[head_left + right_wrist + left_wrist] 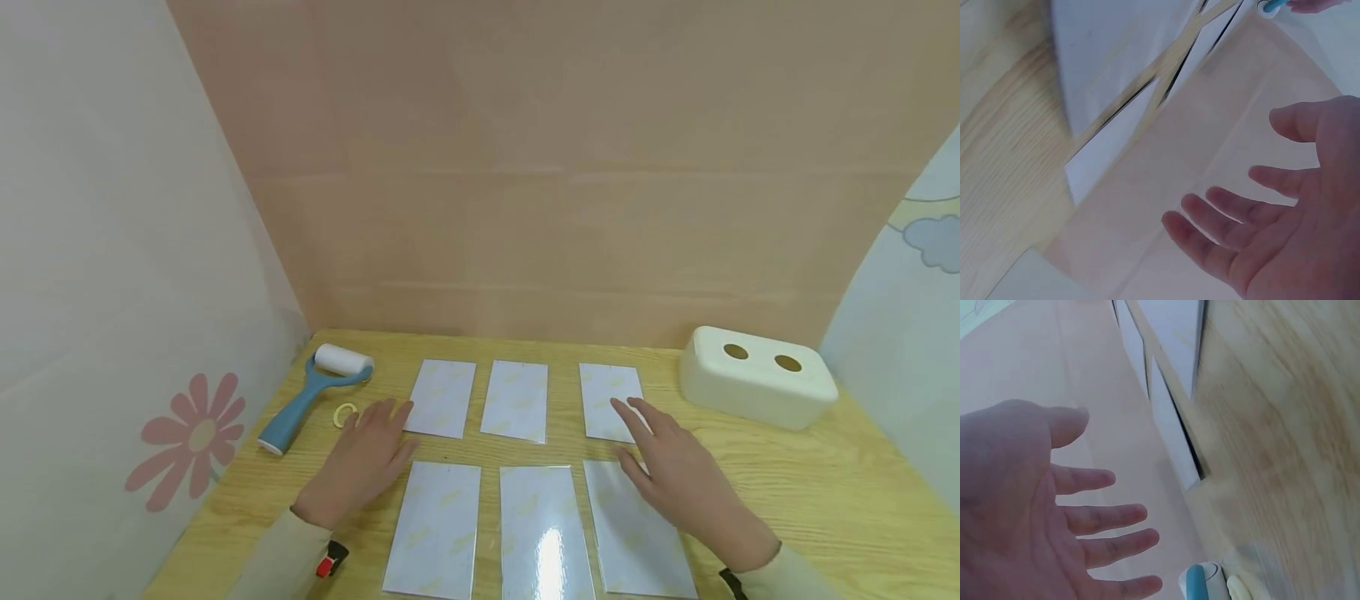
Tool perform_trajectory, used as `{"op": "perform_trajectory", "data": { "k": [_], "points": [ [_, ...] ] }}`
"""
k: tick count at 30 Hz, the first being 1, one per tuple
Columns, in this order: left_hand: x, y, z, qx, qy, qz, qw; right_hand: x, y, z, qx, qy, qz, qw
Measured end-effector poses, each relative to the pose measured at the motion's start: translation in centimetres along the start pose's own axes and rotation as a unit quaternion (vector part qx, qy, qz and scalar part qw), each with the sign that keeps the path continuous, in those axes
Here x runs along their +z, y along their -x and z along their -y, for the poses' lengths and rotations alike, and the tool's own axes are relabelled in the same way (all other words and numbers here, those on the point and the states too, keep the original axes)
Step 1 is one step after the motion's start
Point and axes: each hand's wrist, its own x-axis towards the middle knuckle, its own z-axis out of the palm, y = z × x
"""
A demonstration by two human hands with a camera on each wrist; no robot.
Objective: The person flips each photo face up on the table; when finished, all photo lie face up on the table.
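Note:
My left hand hovers, fingers spread, over the table's left side; its palm holds nothing in the left wrist view. Its fingertips come close to a small yellow ring and the back left white card. On the other side my right hand overlaps the front right card and the lower edge of the back right card, fingers loosely extended around nothing. Between the hands lie the back middle card, the front left card and the glossy front middle card.
At the far left lies a lint roller with a blue handle and a white roll. A white box with two round holes on top stands at the back right. Beige sheeting rises behind the wooden table.

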Motion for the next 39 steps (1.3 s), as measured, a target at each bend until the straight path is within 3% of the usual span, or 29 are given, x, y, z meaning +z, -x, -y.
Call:
{"op": "perform_trajectory", "data": {
  "k": [15, 19, 26, 33, 39],
  "points": [
    [2.2, -3.1, 0.4, -0.033, 0.008, -0.009, 0.9994, 2.9, -3.6, 3.2, -0.042, -0.032, 0.014, 0.9985],
    [2.5, -3.3, 0.4, -0.047, 0.005, -0.002, 0.9989, 3.7, -4.5, 4.2, -0.046, -0.044, 0.029, 0.9975],
    [2.6, -3.4, 0.2, -0.058, -0.005, 0.004, 0.9983, 5.9, -5.8, 5.1, -0.084, -0.031, 0.023, 0.9957],
    [2.9, -3.4, 0.4, -0.070, 0.004, 0.015, 0.9974, 8.1, -7.7, 6.1, -0.107, -0.036, 0.074, 0.9909],
    [3.1, -3.7, 0.5, -0.075, 0.019, 0.026, 0.9967, 9.5, -9.8, 7.0, -0.122, -0.030, 0.079, 0.9889]
  ]
}}
